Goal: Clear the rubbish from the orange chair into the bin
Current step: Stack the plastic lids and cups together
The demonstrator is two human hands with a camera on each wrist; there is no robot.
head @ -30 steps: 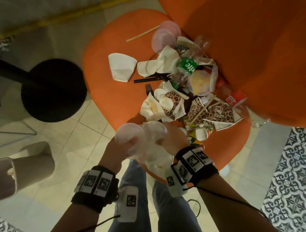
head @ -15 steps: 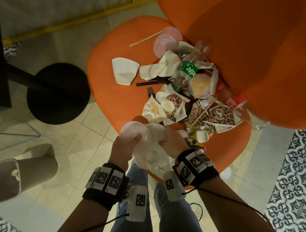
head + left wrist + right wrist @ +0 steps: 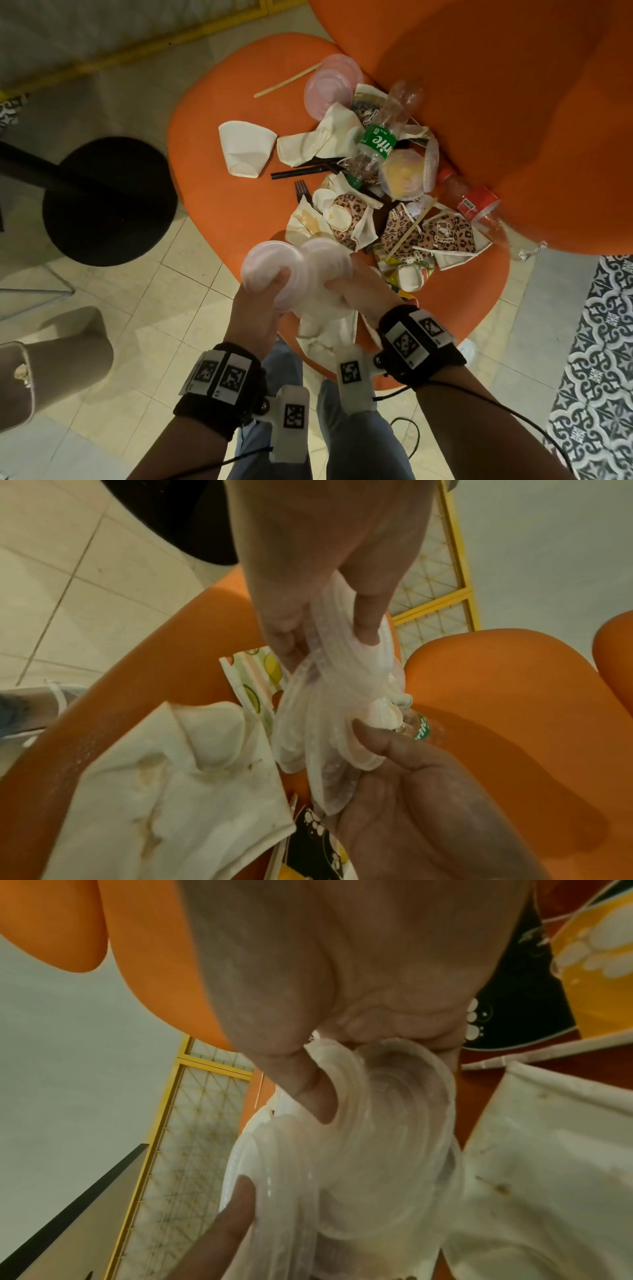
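At the front edge of the orange chair my two hands meet on a bunch of clear plastic lids. My left hand pinches one lid with its thumb on top. My right hand grips the neighbouring lid. In the left wrist view the lids are squeezed between both hands. A crumpled white paper hangs just below the hands; who holds it is hidden. The rubbish pile, with leopard-print cups and a green-label bottle, covers the seat's right half.
A beige bin stands on the tiled floor at the lower left, its opening towards the frame's left edge. A black round table base sits left of the chair. A red-label bottle leans against the chair back. My legs are below the hands.
Both hands keep their grip on the lids at the chair's front edge. Only the head view has shifted a little, so the chair sits lower in frame.
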